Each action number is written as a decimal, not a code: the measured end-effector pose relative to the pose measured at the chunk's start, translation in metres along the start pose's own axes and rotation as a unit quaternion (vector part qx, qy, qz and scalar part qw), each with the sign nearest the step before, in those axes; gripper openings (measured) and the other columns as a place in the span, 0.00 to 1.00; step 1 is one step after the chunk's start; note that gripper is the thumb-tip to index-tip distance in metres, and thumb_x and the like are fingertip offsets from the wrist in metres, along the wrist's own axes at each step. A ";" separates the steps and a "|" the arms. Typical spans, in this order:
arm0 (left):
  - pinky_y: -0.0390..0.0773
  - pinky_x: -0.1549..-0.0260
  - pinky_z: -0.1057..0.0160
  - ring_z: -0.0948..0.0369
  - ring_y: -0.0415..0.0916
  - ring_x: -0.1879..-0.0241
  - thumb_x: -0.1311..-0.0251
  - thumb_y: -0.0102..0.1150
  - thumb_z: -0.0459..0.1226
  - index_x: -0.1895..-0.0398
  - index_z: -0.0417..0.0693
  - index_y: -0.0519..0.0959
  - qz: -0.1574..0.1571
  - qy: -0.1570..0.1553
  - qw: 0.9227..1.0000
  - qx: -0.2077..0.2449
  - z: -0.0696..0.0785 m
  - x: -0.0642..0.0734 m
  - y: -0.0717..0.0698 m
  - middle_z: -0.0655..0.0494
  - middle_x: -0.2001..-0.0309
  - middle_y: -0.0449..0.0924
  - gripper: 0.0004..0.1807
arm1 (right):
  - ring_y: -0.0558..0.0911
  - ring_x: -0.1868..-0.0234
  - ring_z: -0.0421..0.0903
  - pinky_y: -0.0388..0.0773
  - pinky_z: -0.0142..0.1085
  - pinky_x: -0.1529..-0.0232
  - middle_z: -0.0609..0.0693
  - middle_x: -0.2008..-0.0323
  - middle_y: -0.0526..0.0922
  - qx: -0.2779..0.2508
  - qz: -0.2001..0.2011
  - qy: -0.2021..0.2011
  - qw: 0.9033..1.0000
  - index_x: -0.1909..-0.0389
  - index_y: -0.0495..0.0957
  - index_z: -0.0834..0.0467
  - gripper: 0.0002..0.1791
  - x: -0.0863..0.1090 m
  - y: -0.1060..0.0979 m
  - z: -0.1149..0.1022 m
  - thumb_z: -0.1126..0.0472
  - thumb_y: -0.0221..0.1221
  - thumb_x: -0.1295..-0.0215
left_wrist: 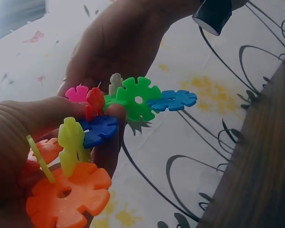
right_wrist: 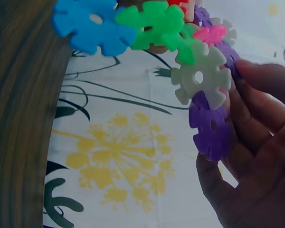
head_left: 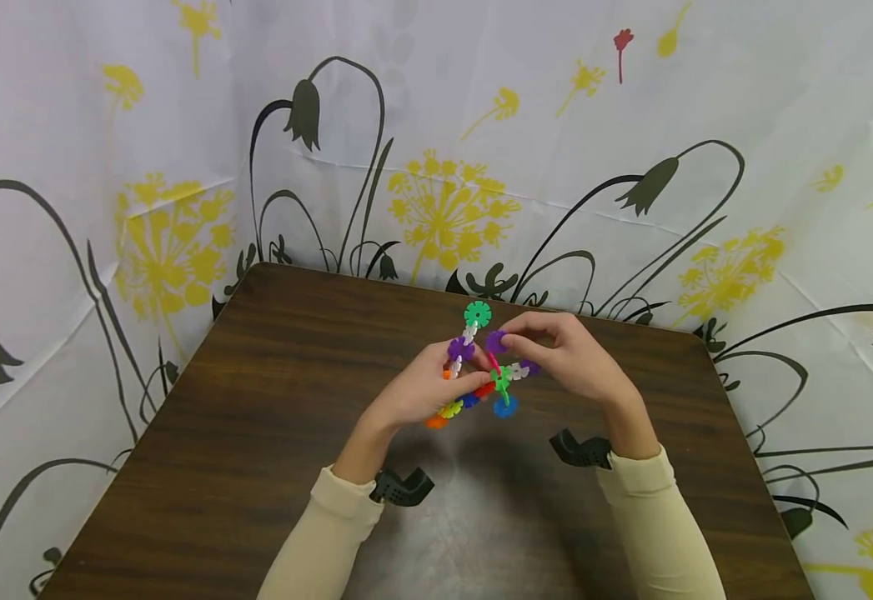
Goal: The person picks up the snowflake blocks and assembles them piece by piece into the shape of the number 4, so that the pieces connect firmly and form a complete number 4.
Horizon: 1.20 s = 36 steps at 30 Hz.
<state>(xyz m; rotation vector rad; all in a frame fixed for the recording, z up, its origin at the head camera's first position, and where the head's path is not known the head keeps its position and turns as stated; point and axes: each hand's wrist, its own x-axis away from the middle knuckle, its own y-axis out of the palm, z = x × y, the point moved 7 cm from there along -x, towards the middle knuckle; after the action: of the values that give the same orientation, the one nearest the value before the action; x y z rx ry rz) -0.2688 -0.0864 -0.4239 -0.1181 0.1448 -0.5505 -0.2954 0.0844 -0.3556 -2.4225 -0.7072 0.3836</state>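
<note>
A branching chain of notched plastic interlocking discs is held above the table in both hands. My left hand grips its middle between thumb and fingers, partly hiding a red disc and a dark blue disc. Yellow and orange discs hang at the near end, while a teal disc tops the far branch. With thumb and forefinger my right hand pinches a purple disc next to a pink one. Green, white and light blue discs stick out between the hands.
A dark wood-grain table lies beneath both hands. White cloth with printed flowers hangs behind and along the sides. Each wrist wears a black camera mount.
</note>
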 end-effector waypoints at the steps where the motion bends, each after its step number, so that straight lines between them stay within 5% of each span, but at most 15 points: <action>1: 0.87 0.55 0.58 0.54 0.86 0.59 0.24 0.64 0.41 0.50 0.44 0.82 -0.002 -0.001 1.000 0.001 0.000 0.000 0.001 0.45 0.55 0.88 0.10 | 0.88 0.57 0.50 0.88 0.40 0.56 0.49 0.54 0.90 0.000 -0.005 -0.004 1.000 0.47 0.89 0.50 0.09 0.000 0.001 0.000 0.55 0.65 0.22; 15: 0.86 0.53 0.56 0.54 0.83 0.59 0.23 0.63 0.40 0.50 0.45 0.81 -0.012 0.007 1.000 -0.011 0.000 0.002 0.003 0.48 0.55 0.86 0.09 | 0.87 0.52 0.44 0.89 0.42 0.50 0.43 0.51 0.89 0.006 -0.024 -0.031 0.999 0.42 0.88 0.46 0.13 0.001 0.006 -0.005 0.56 0.65 0.22; 23: 0.86 0.54 0.58 0.55 0.84 0.58 0.24 0.64 0.39 0.49 0.43 0.81 -0.017 0.003 1.000 0.001 -0.002 0.000 0.005 0.47 0.55 0.87 0.10 | 0.80 0.53 0.44 0.85 0.38 0.54 0.42 0.53 0.86 0.075 -0.036 -0.044 0.996 0.38 0.87 0.46 0.15 -0.002 0.008 -0.008 0.57 0.64 0.22; 36: 0.85 0.54 0.60 0.54 0.82 0.59 0.24 0.64 0.38 0.49 0.45 0.81 0.009 0.002 1.000 -0.001 -0.007 0.002 -0.007 0.49 0.57 0.85 0.08 | 0.84 0.49 0.40 0.87 0.40 0.51 0.39 0.45 0.84 0.157 -0.056 -0.050 0.985 0.30 0.79 0.43 0.27 -0.002 0.016 -0.022 0.55 0.71 0.28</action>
<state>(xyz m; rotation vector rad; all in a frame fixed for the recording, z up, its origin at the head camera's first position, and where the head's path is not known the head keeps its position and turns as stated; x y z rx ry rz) -0.2721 -0.0937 -0.4301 -0.1170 0.1498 -0.5331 -0.2813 0.0625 -0.3477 -2.0697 -0.7596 0.5315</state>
